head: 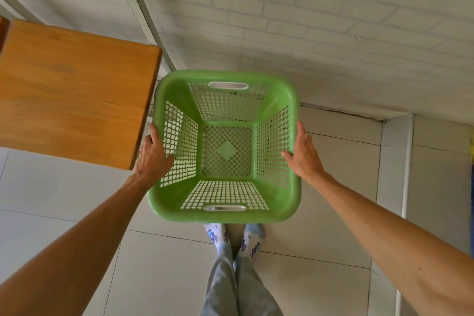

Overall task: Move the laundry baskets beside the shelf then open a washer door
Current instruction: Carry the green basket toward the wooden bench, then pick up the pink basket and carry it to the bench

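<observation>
A green plastic laundry basket (pixel 177 195) with lattice walls and two slot handles is seen from above, empty, right of a wooden shelf top (pixel 74 90). My left hand (pixel 154 155) grips the basket's left rim, thumb inside the wall. My right hand (pixel 304 154) lies against the right rim, fingers along the outside and thumb over the edge. The basket sits close to the white brick wall, its left side nearly touching the shelf. No washer is in view.
White metal shelf uprights (pixel 143 7) rise behind the wooden top. My feet in patterned socks (pixel 234 238) stand just behind the basket on the pale tiled floor (pixel 333 213). A white pipe (pixel 406 161) runs along the floor at the right.
</observation>
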Available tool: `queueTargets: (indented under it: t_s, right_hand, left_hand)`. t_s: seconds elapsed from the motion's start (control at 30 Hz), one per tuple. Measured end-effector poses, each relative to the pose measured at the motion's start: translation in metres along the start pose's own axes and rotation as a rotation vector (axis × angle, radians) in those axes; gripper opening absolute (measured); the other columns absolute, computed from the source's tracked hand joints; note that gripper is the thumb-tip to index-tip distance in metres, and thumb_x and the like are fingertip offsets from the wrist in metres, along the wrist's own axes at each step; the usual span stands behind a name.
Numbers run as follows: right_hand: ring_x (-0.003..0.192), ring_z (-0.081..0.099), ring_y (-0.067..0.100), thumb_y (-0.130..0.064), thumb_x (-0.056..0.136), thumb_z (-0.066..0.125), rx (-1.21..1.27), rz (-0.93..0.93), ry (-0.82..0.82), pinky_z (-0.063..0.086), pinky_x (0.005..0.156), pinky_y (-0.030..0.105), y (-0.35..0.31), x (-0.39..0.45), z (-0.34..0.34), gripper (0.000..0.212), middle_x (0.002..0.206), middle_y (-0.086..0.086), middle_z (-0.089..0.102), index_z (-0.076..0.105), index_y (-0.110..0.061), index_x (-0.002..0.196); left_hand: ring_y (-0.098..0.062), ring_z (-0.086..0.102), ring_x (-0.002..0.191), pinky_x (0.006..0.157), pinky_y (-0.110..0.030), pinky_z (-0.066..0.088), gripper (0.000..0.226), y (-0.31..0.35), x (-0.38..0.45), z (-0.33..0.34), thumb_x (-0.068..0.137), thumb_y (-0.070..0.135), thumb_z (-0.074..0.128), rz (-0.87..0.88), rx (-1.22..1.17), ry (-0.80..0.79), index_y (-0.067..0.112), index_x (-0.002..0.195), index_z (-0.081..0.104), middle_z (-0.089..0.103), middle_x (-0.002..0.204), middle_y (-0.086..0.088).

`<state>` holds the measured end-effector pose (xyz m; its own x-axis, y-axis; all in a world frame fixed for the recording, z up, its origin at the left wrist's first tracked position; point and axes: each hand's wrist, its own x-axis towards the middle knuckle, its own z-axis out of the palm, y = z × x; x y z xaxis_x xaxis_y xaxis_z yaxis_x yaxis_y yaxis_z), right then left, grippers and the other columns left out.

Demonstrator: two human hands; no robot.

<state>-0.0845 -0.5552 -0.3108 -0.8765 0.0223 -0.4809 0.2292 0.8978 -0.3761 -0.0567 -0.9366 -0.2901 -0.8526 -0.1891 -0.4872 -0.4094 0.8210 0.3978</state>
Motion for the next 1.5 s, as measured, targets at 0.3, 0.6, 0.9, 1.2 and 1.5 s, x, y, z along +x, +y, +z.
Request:
queueTargets:
  t_s: [0.3,0.6,0.9,1.2,1.5]
  right_hand:
    - [0.128,0.053,0.040,-0.043,0.091,0.068,-0.055,0.050,-0.095,0.051,0.101,0.049,-0.015,-0.022,-0.020,0.105,0.156,0.026,0.024,-0.007,-0.014,0.159]
    - [0.153,0.013,0.038,-0.056,0.098,0.048,-0.050,0.092,-0.184,0.024,0.120,0.058,-0.107,-0.149,-0.166,0.089,0.167,0.019,0.001,0.001,-0.015,0.161]
    - [0.154,0.014,0.033,-0.050,0.103,0.043,0.139,0.120,0.010,0.022,0.123,0.049,-0.167,-0.292,-0.278,0.079,0.166,0.019,0.010,0.008,-0.008,0.161]
    - [0.152,0.019,0.033,-0.043,0.104,0.045,0.409,0.408,0.204,0.023,0.122,0.045,-0.150,-0.420,-0.258,0.075,0.166,0.018,0.014,0.011,-0.007,0.160]
    - [0.152,0.021,0.031,-0.045,0.106,0.037,0.424,0.664,0.317,0.022,0.122,0.047,-0.091,-0.551,-0.208,0.070,0.166,0.013,0.016,0.010,-0.012,0.161]
  left_hand:
    - [-0.044,0.050,0.123,0.095,-0.058,0.051,0.100,0.004,-0.011,-0.013,0.085,0.019,0.074,0.046,0.054,-0.011,0.003,0.155,0.006,0.040,0.141,-0.028]
    - [-0.044,0.048,0.127,0.096,-0.061,0.048,0.084,0.087,-0.128,-0.154,0.092,0.038,0.063,0.112,0.138,-0.035,0.009,0.154,0.015,0.039,0.146,-0.022]
    - [-0.040,0.043,0.133,0.104,-0.055,0.045,0.082,0.161,-0.250,-0.275,0.094,0.046,0.057,0.355,0.188,0.071,0.010,0.156,0.017,0.036,0.152,-0.016]
    - [-0.036,0.043,0.136,0.103,-0.057,0.045,0.083,0.197,-0.303,-0.277,0.095,0.048,0.055,0.669,0.257,-0.093,0.011,0.156,0.012,0.036,0.153,-0.018]
    - [-0.039,0.045,0.134,0.105,-0.051,0.040,0.082,0.253,-0.366,-0.215,0.099,0.053,0.043,0.984,0.551,-0.301,0.008,0.158,0.008,0.037,0.152,-0.023]
